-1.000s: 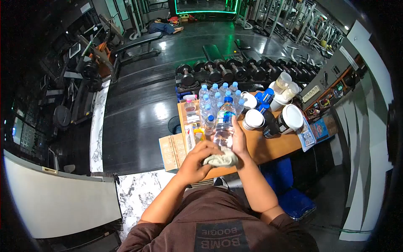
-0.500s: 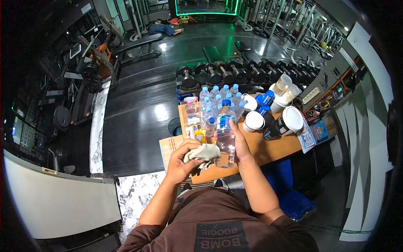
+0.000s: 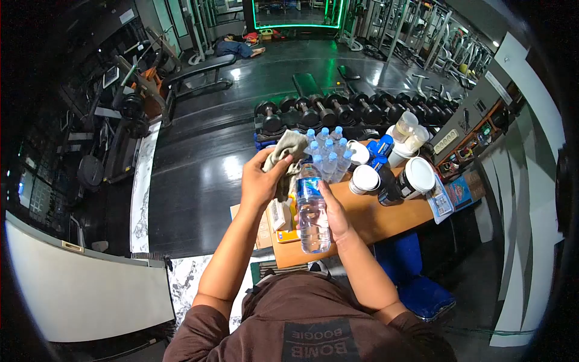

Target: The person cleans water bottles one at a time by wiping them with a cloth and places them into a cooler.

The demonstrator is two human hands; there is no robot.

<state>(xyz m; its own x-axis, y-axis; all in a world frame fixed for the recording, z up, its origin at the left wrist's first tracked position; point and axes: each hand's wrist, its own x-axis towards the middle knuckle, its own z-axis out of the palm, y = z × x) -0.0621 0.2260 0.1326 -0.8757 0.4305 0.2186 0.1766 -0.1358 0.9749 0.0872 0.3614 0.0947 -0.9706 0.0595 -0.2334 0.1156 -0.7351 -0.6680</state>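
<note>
My right hand [image 3: 335, 212] is wrapped around a clear plastic water bottle [image 3: 315, 224] with a blue label, held roughly upright above the table's near edge. Bunched in my left hand [image 3: 262, 178] is a greyish cloth [image 3: 286, 152], raised beside the bottle's upper end. Part of the cloth hangs down by the bottle's neck, and whether they touch I cannot tell. The bottle's cap does not show clearly. Behind it, several water bottles [image 3: 329, 158] with light blue caps stand grouped on the wooden table [image 3: 362, 214].
White-lidded tubs [image 3: 365, 177], blue containers [image 3: 381, 145] and a large black tub [image 3: 416, 176] crowd the table's right half. A yellow box [image 3: 287, 236] lies at its left. Beyond runs a dumbbell rack [image 3: 338, 111]; a blue chair [image 3: 416, 289] stands at right. A person [image 3: 238, 47] lies far back.
My left hand has lifted the cloth from the bottle's lower side up to its top. The bottle, still in my right hand, has shifted slightly left and lower.
</note>
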